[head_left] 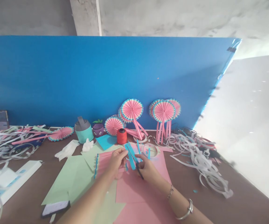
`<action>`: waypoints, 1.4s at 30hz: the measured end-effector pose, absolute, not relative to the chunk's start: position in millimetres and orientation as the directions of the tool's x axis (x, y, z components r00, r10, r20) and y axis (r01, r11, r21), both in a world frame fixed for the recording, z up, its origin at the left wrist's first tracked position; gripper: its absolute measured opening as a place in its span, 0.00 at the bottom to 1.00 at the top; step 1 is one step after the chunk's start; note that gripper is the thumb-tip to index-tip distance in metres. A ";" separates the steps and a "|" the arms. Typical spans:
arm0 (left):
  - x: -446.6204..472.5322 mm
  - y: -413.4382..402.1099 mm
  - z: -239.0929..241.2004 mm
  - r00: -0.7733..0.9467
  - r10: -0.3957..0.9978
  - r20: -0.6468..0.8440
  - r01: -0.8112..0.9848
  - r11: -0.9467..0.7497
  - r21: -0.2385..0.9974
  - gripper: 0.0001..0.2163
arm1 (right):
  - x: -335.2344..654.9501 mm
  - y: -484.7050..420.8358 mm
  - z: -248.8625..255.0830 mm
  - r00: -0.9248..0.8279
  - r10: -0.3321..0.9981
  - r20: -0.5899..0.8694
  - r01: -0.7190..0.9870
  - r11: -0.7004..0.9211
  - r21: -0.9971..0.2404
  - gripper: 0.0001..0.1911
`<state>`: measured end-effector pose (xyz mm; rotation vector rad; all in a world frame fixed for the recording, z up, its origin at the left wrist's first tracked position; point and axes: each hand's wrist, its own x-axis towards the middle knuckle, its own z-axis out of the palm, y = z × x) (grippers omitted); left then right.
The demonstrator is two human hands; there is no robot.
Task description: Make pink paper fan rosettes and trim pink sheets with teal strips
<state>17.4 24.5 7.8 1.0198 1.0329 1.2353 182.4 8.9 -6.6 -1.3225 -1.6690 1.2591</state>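
Between the fingertips of my left hand is a strip of blue paper, held up over the pink sheets. My right hand grips dark-handled scissors, whose blades point up and away along the blue strip. Whether the blades touch the paper I cannot tell. Below lie pink paper sheets, and a pleated pink piece with a blue edge is partly under my left hand. Several cut blue strips and a roll of tape lie just beyond my right hand.
Finished pink paper fans lean on the blue partition. Red thread, a teal cup and a purple pot stand at the back. Curled white strips lie right; a power strip and phone lie left.
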 end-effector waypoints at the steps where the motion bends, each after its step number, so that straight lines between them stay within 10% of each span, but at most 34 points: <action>1: 17.9 23.9 7.8 0.063 0.997 -0.053 -0.228 0.066 0.971 0.14 | 182.6 9.0 -7.2 -0.275 0.959 -0.061 0.323 0.032 -0.946 0.30; 16: 17.1 24.7 8.9 0.029 0.999 -0.040 -0.185 0.045 0.982 0.15 | 186.4 14.8 -10.4 -0.089 0.992 -0.085 0.281 -0.057 -0.958 0.23; 24: 11.4 30.7 12.6 -0.200 0.980 0.017 -0.239 -0.065 0.969 0.15 | 190.8 16.3 6.4 -0.037 0.976 -0.215 -0.081 -0.217 -0.973 0.24; 30: 9.8 30.1 13.4 -0.222 0.975 0.015 -0.256 -0.073 0.964 0.15 | 191.3 13.8 15.2 0.083 0.996 -0.035 -0.141 -0.023 -0.990 0.24; 42: 13.3 30.9 9.5 -0.173 0.985 0.012 -0.292 -0.063 0.954 0.15 | 184.3 13.5 -7.6 -0.214 0.977 0.000 -0.029 -0.007 -1.000 0.20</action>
